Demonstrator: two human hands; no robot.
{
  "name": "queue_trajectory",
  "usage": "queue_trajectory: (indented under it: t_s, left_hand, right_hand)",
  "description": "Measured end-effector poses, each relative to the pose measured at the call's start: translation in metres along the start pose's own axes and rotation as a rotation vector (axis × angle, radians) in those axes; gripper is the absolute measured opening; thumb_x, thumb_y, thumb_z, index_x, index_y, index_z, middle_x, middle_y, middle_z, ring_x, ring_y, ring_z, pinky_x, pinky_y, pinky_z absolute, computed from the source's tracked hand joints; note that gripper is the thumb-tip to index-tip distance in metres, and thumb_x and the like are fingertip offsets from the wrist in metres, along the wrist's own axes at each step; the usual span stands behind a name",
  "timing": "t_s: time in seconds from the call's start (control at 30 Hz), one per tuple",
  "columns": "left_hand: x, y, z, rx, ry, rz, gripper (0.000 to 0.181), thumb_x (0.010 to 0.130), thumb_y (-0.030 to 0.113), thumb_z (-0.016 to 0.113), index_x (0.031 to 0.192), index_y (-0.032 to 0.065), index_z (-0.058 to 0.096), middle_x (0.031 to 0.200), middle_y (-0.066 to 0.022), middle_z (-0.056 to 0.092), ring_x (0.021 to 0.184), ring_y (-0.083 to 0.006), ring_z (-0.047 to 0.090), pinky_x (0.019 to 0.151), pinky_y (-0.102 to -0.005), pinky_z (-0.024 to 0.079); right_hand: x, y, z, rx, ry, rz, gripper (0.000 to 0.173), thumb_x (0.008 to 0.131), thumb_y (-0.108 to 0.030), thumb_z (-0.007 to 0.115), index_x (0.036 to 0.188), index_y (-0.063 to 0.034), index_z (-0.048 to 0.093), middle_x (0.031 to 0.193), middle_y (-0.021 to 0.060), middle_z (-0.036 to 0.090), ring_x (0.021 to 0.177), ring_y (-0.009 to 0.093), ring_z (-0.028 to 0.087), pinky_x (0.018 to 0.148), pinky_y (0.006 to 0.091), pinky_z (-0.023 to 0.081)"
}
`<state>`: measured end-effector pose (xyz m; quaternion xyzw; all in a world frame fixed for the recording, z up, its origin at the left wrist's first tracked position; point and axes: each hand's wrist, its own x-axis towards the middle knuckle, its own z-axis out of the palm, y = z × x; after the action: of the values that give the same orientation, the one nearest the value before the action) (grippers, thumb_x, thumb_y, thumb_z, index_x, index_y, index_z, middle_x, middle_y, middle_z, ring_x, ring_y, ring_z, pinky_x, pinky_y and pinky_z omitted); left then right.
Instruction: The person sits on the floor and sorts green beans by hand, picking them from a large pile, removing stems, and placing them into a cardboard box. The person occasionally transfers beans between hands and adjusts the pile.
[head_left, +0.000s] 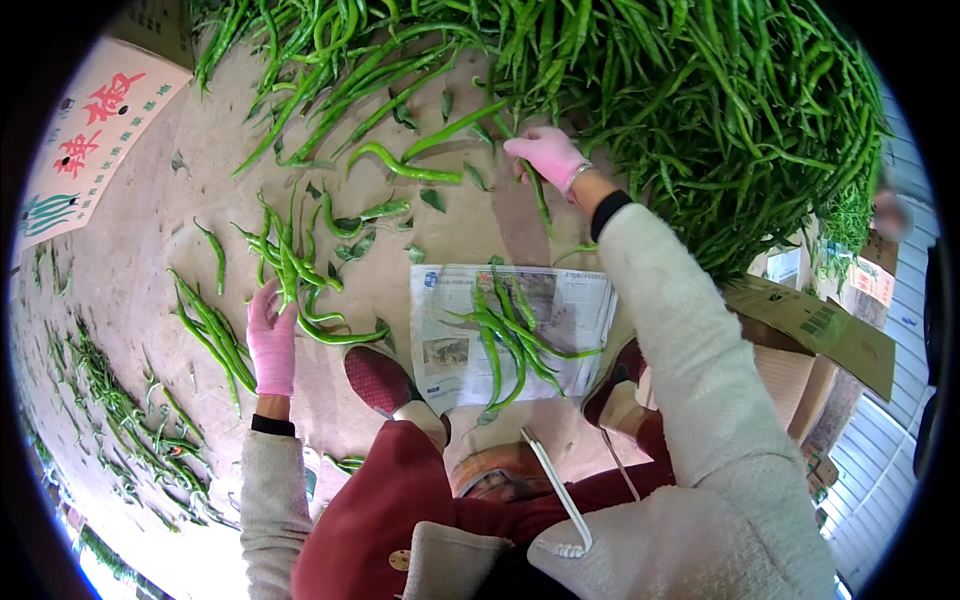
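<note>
My right hand (553, 159), in a pink glove, grips a long green chili pepper (537, 196) at the edge of a large heap of green chili peppers (697, 97). The pepper's lower end hangs below my fingers. In another pink glove, my left hand (271, 341) has its thumb and fingers around the lower end of a small bunch of green chili peppers (283, 251). More long peppers (214, 330) lie just left of that hand. Between my shoes, a printed newspaper sheet (450, 390) bears several peppers (506, 337) laid across one another.
Loose peppers (405, 161) and torn leaves (433, 199) lie on the brown floor covering (352, 247). A printed carton (105, 142) stands at upper left, and an open cardboard box (795, 367) at right. Thin peppers (127, 420) are strewn at far left. My dark red shoe (381, 381) borders the newspaper.
</note>
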<state>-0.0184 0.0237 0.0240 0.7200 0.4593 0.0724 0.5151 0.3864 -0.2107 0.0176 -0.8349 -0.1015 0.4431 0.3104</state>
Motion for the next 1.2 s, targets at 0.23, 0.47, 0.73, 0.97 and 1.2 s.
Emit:
queue_trajectory:
  t_s: [0.23,0.47,0.73,0.97,1.2]
  left_hand:
    - [-0.019,0.129,0.027,0.063,-0.263,0.439,0.042,0.089,0.000,0.059,0.130,0.0027,0.055,0.127,-0.0093,0.058,0.122,-0.0203,0.054,0.104,-0.0330,0.042]
    - [-0.047,0.243,0.091,0.203,-0.575,1.164,0.066,0.074,0.012,0.076,0.134,0.0041,0.051,0.134,-0.0159,0.053,0.126,-0.0349,0.049,0.108,-0.0415,0.038]
    - [0.023,0.169,0.120,-0.121,-0.377,0.553,0.042,0.079,-0.005,0.062,0.119,0.0072,0.063,0.089,-0.0165,0.068,0.081,-0.0314,0.068,0.072,-0.0365,0.055]
    - [0.186,0.144,0.032,0.691,0.009,0.433,0.029,0.093,0.026,0.057,0.119,0.0130,0.062,0.079,-0.0163,0.067,0.074,-0.0338,0.067,0.064,-0.0433,0.050]
    - [0.233,0.154,0.096,0.933,-0.229,0.503,0.040,0.089,0.037,0.063,0.121,0.0125,0.061,0.098,-0.0144,0.068,0.091,-0.0295,0.067,0.075,-0.0427,0.051]
  right_hand:
    - [-0.133,-0.007,-0.026,0.968,-0.533,0.235,0.035,0.101,-0.032,0.054,0.109,0.0008,0.060,0.078,0.0043,0.066,0.060,0.015,0.062,0.055,0.0280,0.052]
    - [-0.183,-0.010,0.012,1.242,-0.712,0.213,0.030,0.101,-0.031,0.052,0.109,-0.0030,0.060,0.085,0.0070,0.064,0.069,0.017,0.061,0.062,0.0303,0.052]
    - [-0.088,0.008,0.045,0.693,-0.417,0.141,0.022,0.092,-0.028,0.064,0.095,-0.0069,0.069,0.082,0.0040,0.068,0.075,0.011,0.065,0.059,0.0249,0.049]
    - [0.040,-0.067,0.080,-0.653,0.360,-0.749,0.016,0.083,-0.019,0.066,0.096,-0.0100,0.066,0.089,0.0091,0.065,0.084,0.028,0.065,0.073,0.0406,0.051]
    - [0.043,-0.056,0.090,-0.985,-0.023,-0.781,0.021,0.080,-0.019,0.066,0.096,-0.0078,0.060,0.087,0.0119,0.063,0.083,0.032,0.064,0.073,0.0444,0.051]
